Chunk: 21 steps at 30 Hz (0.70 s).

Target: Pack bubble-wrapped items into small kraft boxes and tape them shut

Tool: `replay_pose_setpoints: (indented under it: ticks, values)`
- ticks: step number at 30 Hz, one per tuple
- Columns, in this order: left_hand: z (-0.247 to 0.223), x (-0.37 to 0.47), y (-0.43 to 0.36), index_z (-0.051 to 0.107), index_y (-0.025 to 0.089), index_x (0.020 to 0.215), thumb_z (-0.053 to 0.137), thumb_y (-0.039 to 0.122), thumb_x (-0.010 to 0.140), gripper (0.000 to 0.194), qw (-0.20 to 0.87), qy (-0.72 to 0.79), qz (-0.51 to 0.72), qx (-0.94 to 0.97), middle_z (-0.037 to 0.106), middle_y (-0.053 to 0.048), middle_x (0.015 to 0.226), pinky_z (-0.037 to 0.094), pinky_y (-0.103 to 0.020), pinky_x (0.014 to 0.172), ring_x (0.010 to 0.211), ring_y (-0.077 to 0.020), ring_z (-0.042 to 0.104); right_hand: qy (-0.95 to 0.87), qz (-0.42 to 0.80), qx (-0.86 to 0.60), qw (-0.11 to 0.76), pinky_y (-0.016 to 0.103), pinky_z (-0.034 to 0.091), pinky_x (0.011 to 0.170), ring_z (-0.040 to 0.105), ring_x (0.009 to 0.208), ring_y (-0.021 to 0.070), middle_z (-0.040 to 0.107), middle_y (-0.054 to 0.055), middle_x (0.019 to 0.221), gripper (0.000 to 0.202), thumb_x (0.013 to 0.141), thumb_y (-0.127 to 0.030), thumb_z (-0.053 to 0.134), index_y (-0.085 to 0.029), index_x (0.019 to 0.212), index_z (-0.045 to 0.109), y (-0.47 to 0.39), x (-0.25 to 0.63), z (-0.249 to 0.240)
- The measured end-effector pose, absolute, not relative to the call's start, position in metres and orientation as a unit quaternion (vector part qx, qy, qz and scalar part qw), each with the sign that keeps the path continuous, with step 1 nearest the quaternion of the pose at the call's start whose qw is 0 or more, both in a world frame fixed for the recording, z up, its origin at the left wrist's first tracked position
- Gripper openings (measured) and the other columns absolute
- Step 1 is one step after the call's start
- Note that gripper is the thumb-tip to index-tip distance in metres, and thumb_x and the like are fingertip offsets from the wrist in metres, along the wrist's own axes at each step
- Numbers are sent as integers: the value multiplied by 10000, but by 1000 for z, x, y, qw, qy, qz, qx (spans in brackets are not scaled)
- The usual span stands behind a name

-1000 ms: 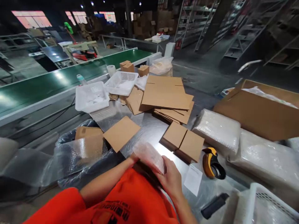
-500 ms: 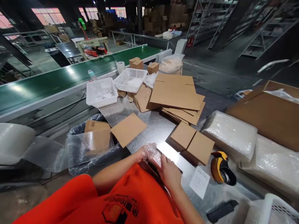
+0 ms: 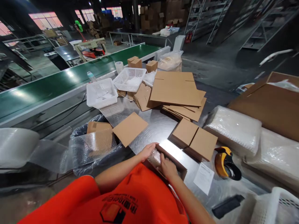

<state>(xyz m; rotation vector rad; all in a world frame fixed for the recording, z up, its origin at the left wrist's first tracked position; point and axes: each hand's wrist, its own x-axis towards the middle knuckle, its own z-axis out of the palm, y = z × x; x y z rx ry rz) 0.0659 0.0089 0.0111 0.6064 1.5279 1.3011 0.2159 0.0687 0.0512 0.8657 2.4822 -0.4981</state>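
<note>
Seating a bubble-wrapped bundle (image 3: 155, 157) in a small open carton (image 3: 181, 169) at the near edge of the steel table (image 3: 158, 127); judging by the bundle already lying low between the carton walls, nearing the end of the packing-in step.

Lying flat across the far top of the bundle with the left hand (image 3: 147, 150), fingers stretched out and loosely spread, pressing rather than clasping, nothing enclosed in the palm. Bearing on the near right side with the right hand (image 3: 168, 168), fingers bent against the wrap; hiding the fingertips behind the bundle, so not allowing a firm reading of whether closing around it or only pushing.

Reaching in from the lower edge of the view with both forearms, the left slanting up from the left, the right from the lower right, wrists converging over the carton, close against the orange shirt (image 3: 130, 199).

Calling next, in all likelihood, for an even downward push to bring the wrap below the rim, then for freeing the flaps for folding, and for taking up the yellow tape dispenser (image 3: 224, 162), resting near to the right, just beyond a paper slip (image 3: 204, 178).
</note>
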Motion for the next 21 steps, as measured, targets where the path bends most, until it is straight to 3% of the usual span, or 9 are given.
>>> replay_pose_setpoints:
  ticks: [4, 6, 11, 16, 21]
  values:
    - [10, 67, 10, 668, 132, 1131, 414, 353, 956, 379, 458, 660, 510, 307, 692, -96, 1147, 412, -407, 1066, 1122, -262, 583, 905, -189, 299, 237, 403, 523, 855, 678, 1040, 324, 660, 240, 1176, 647, 931, -329, 542, -74, 1486, 326, 66, 217, 54]
    - [9, 66, 10, 668, 125, 1131, 414, 346, 951, 382, 454, 664, 503, 317, 695, -92, 1130, 410, -405, 1067, 1115, -264, 582, 922, -153, 284, 216, 422, 525, 857, 666, 1043, 326, 646, 245, 1199, 570, 948, -233, 475, -78, 1482, 351, 62, 217, 60]
    - [9, 66, 9, 671, 162, 1137, 422, 411, 951, 399, 451, 666, 496, 327, 697, -77, 1121, 400, -400, 1091, 1113, -232, 587, 984, -105, 123, 76, 409, 443, 1051, 550, 1217, 268, 543, 163, 1406, 528, 907, -36, 377, -140, 1410, 498, 60, 211, 77]
    - [9, 66, 8, 675, 181, 1126, 450, 460, 939, 405, 461, 664, 486, 332, 703, -67, 1107, 424, -390, 1067, 1079, -224, 606, 975, -104, 140, 141, 466, 487, 952, 563, 1165, 307, 539, 171, 1423, 526, 888, -65, 381, -148, 1376, 559, 63, 192, 72]
    - [11, 64, 11, 681, 187, 1100, 470, 429, 933, 362, 453, 674, 476, 337, 713, -56, 1079, 427, -394, 1065, 1081, -229, 607, 962, -107, 176, 179, 442, 529, 800, 573, 1168, 343, 656, 192, 1264, 480, 840, -57, 443, -162, 1250, 669, 58, 164, 56]
